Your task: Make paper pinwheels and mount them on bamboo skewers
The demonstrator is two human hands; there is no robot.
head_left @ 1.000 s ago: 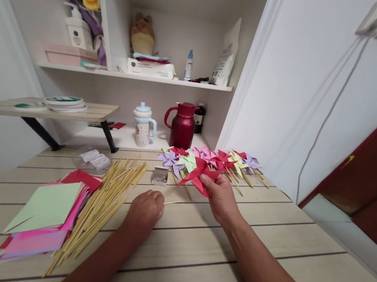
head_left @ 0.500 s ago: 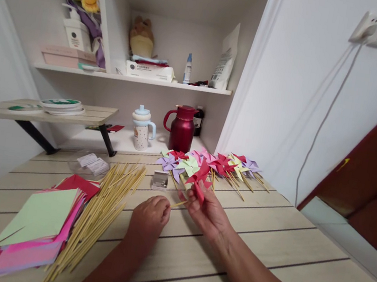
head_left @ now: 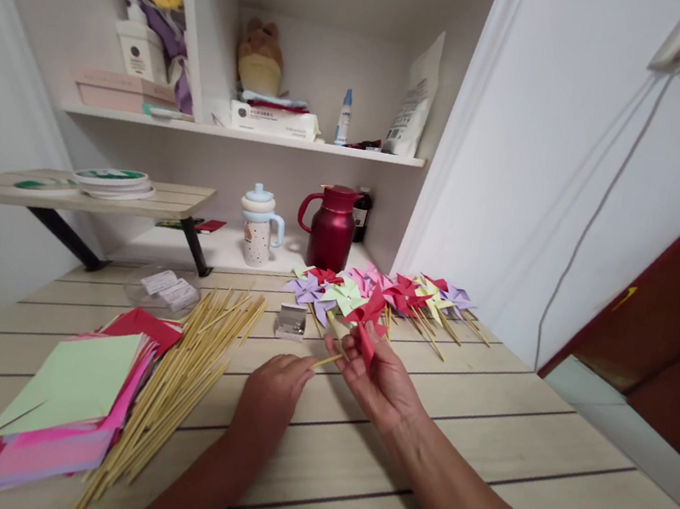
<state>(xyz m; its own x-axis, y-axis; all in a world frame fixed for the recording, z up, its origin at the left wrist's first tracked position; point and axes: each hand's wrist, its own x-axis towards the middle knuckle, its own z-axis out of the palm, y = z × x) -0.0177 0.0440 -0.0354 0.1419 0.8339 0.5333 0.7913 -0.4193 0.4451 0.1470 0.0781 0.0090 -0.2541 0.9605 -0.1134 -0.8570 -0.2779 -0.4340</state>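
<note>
My right hand holds a red paper pinwheel upright above the wooden table, fingers pinched behind its folds. A thin bamboo stick runs from the pinwheel down to my left hand, whose fingertips pinch its lower end just above the tabletop. Behind them lies a row of finished pinwheels in purple, green, pink, red and yellow. A bundle of bamboo sticks lies left of my left hand.
A stack of coloured paper squares lies at the left. A small metal box sits near the pinwheels. A red jug, a cup and a low shelf stand behind. A white wall closes the right.
My right hand drew the red pinwheel back from the row and turned it edge-on. My left hand rose from the table and took the stick's lower end.
</note>
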